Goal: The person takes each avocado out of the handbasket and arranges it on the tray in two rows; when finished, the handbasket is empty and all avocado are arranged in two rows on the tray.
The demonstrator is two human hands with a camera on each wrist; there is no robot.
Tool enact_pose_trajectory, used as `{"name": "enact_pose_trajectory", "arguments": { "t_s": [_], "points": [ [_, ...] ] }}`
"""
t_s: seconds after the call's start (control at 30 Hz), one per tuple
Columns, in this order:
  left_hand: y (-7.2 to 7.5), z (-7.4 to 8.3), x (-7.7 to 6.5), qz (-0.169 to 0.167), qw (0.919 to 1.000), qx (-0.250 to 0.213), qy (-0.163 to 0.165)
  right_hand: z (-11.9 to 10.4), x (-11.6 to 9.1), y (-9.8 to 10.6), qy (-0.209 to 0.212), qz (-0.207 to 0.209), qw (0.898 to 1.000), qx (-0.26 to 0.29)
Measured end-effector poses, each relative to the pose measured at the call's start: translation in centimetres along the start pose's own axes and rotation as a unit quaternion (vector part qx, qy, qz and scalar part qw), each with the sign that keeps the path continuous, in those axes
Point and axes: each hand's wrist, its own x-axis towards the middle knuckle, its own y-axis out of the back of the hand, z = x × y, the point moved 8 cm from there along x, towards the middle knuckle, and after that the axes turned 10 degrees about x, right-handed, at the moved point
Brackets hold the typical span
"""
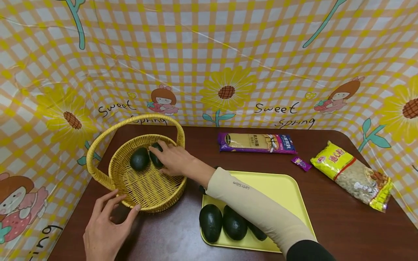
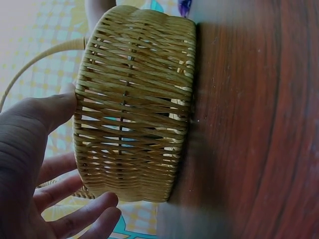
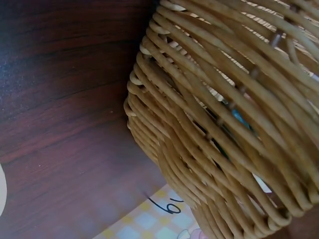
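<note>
A woven wicker basket (image 1: 173,200) with a tall arched handle stands at the left of the table. My right hand (image 1: 174,159) reaches over its right rim and holds a dark green avocado (image 1: 156,149), fingers over its far side. Left of that, a second avocado (image 1: 139,159) lies on the basket floor. My left hand (image 1: 109,221) is at the near left rim, thumb tip on the edge and fingers loosely spread. In the left wrist view the thumb meets the rim of the basket (image 2: 134,104). The right wrist view shows only the basket's outer wall (image 3: 199,129).
A yellow tray (image 1: 277,185) right of the basket carries several avocados (image 1: 210,223), partly under the right sleeve (image 1: 254,206). Behind it lie a pasta pack (image 1: 256,143) and a small purple packet (image 1: 301,164). A yellow-ended food bag (image 1: 352,175) lies far right. Patterned cloth (image 1: 209,54) encloses the table.
</note>
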Motion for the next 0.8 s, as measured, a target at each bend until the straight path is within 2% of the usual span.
{"name": "enact_pose_trajectory", "arguments": {
  "t_s": [0.27, 0.8],
  "points": [
    [-0.06, -0.16, 0.08, 0.0, 1.0, -0.002, 0.002, 0.13, 0.59, -0.39, -0.004, 0.008, 1.0, -0.015],
    [-0.07, -0.1, 0.07, -0.002, 1.0, -0.005, 0.003, 0.09, 0.57, -0.73, 0.002, 0.009, 1.0, -0.005]
  ]
}}
